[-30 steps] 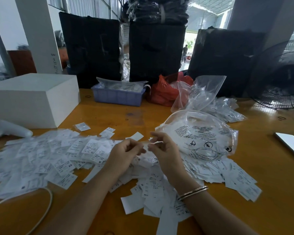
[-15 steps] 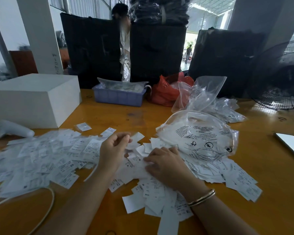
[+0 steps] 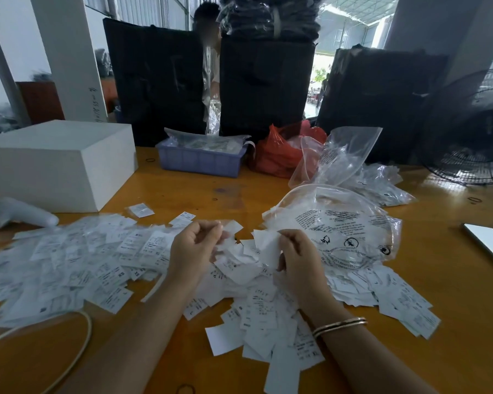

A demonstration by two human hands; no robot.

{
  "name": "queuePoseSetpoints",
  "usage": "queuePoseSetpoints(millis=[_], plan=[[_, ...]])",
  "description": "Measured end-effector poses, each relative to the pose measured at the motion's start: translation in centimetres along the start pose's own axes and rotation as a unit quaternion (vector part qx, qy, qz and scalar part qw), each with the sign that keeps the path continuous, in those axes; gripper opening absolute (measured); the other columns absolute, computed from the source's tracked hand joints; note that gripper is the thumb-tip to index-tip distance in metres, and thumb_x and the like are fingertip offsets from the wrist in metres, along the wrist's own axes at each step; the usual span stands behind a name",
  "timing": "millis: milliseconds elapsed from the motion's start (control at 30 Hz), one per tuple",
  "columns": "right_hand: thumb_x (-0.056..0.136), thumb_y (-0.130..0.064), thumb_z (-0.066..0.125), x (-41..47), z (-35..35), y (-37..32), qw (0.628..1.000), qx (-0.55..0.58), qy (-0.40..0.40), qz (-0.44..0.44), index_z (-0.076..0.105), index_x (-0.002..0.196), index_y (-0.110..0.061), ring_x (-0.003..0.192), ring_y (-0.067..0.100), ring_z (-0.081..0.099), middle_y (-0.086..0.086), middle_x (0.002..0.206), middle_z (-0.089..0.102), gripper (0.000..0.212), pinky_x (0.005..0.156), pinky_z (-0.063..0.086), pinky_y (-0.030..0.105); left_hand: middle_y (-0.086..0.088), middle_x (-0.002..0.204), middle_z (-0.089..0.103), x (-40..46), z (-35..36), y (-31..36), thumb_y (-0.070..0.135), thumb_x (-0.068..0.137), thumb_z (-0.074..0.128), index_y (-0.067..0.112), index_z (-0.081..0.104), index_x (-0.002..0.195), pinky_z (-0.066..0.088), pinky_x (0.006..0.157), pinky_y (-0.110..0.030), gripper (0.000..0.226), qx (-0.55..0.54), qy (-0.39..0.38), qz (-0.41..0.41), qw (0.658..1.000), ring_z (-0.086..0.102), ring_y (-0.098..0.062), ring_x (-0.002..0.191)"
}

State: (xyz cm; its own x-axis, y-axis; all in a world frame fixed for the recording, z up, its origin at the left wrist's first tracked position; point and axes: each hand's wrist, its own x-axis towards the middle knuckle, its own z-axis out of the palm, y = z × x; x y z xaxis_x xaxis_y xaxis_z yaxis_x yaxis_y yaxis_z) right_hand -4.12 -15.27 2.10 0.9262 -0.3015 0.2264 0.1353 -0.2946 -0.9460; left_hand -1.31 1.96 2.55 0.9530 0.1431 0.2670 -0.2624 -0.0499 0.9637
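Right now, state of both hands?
Left hand: pinches a small white label.
Right hand: pinches a larger white label.

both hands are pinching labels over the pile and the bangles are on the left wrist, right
Not quite. The head view shows the bangles on the right wrist, not the left. The rest holds: the left hand and the right hand each pinch labels over the pile.

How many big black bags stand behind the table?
3: the left bag, the middle bag and the right bag, side by side; more may hide behind them.
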Motion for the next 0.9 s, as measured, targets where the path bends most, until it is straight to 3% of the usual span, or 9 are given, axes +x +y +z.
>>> queuePoseSetpoints(millis=[100, 233, 367, 433, 567, 700, 767, 833, 900], plan=[[0.095, -0.002, 0.045, -0.16, -0.09, -0.09, 0.994, 0.102, -0.014, 0.023, 0.057, 0.097, -0.02, 0.049, 0.002, 0.054, 0.003, 0.069, 0.06, 0.022, 0.046, 0.041, 0.014, 0.016, 0.076, 0.073, 0.08, -0.04, -0.29, 0.009, 0.093, 0.057, 0.018, 0.064, 0.091, 0.048, 0.056, -0.009, 0.012, 0.009, -0.029, 0.009, 0.999, 0.067, 0.002, 0.075], [0.092, 0.003, 0.05, -0.27, -0.03, -0.1, 0.988, 0.153, -0.032, -0.007, 0.061, 0.104, -0.021, 0.063, 0.008, 0.062, -0.002, 0.079, 0.066, 0.029, 0.056, 0.047, 0.015, 0.017, 0.081, 0.073, 0.25, -0.04, -0.63, 0.0, 0.09, 0.056, 0.019, 0.064, 0.095, 0.05, 0.059, -0.01, 0.022, 0.017, -0.045, 0.014, 0.999, 0.067, 0.003, 0.08], [0.084, 0.011, 0.056, -0.36, 0.11, -0.28, 0.985, 0.155, -0.04, -0.062, 0.074, 0.069, -0.024, 0.08, 0.006, 0.064, -0.004, 0.086, 0.068, 0.043, 0.072, 0.051, 0.017, 0.015, 0.084, 0.073, 0.32, -0.05, -0.92, 0.002, 0.09, 0.059, 0.022, 0.066, 0.098, 0.056, 0.066, -0.02, 0.023, 0.017, -0.049, 0.013, 0.999, 0.068, -0.003, 0.08], [0.083, 0.012, 0.057, -0.29, 0.18, -0.31, 0.983, 0.161, -0.046, -0.075, 0.074, 0.063, -0.026, 0.087, 0.007, 0.062, -0.005, 0.091, 0.066, 0.046, 0.078, 0.052, 0.019, 0.017, 0.083, 0.073, 0.31, -0.08, -0.92, 0.009, 0.092, 0.059, 0.024, 0.066, 0.098, 0.057, 0.067, -0.021, 0.018, 0.023, -0.047, 0.021, 0.998, 0.068, -0.003, 0.079], [0.086, 0.009, 0.054, -0.24, 0.07, -0.02, 0.988, 0.121, -0.056, -0.076, 0.073, 0.067, -0.03, 0.075, 0.009, 0.061, -0.008, 0.075, 0.069, 0.047, 0.072, 0.05, 0.021, 0.017, 0.079, 0.073, 0.27, -0.09, -0.77, 0.015, 0.092, 0.059, 0.027, 0.067, 0.091, 0.057, 0.067, -0.018, 0.015, 0.018, -0.041, 0.024, 0.999, 0.068, -0.001, 0.076], [0.085, -0.007, 0.053, -0.5, -0.19, 0.11, 0.988, 0.104, -0.07, -0.087, 0.072, 0.073, -0.027, 0.078, 0.024, 0.058, 0.0, 0.079, 0.069, 0.031, 0.072, 0.047, 0.031, 0.013, 0.078, 0.074, 0.22, 0.02, -0.75, 0.016, 0.09, 0.063, 0.023, 0.068, 0.087, 0.054, 0.061, -0.014, 0.009, 0.003, -0.047, 0.015, 0.999, 0.068, -0.002, 0.073], [0.086, -0.014, 0.057, -0.53, -0.05, 0.04, 0.989, 0.093, -0.066, -0.095, 0.071, 0.073, -0.026, 0.073, 0.014, 0.059, -0.002, 0.077, 0.068, 0.022, 0.067, 0.047, 0.024, 0.01, 0.077, 0.074, 0.2, 0.11, -0.7, 0.017, 0.088, 0.065, 0.019, 0.069, 0.085, 0.051, 0.057, -0.012, 0.006, -0.009, -0.053, 0.013, 0.998, 0.068, -0.002, 0.07], [0.087, -0.007, 0.063, -0.43, 0.2, 0.08, 0.99, 0.066, -0.05, -0.111, 0.068, 0.076, -0.027, 0.07, 0.003, 0.062, -0.008, 0.075, 0.07, 0.023, 0.064, 0.049, 0.016, 0.007, 0.077, 0.074, 0.17, 0.18, -0.67, 0.019, 0.086, 0.067, 0.021, 0.069, 0.083, 0.05, 0.057, -0.012, 0.004, -0.013, -0.063, 0.01, 0.998, 0.068, -0.003, 0.07], [0.087, 0.001, 0.061, -0.28, 0.41, 0.23, 0.991, 0.072, -0.038, -0.107, 0.067, 0.079, -0.024, 0.074, 0.006, 0.067, -0.006, 0.078, 0.07, 0.026, 0.067, 0.053, 0.018, 0.005, 0.079, 0.074, 0.07, 0.2, -0.57, 0.025, 0.083, 0.069, 0.027, 0.07, 0.075, 0.052, 0.06, -0.015, 0.008, -0.019, -0.078, 0.002, 0.997, 0.067, -0.006, 0.072]])
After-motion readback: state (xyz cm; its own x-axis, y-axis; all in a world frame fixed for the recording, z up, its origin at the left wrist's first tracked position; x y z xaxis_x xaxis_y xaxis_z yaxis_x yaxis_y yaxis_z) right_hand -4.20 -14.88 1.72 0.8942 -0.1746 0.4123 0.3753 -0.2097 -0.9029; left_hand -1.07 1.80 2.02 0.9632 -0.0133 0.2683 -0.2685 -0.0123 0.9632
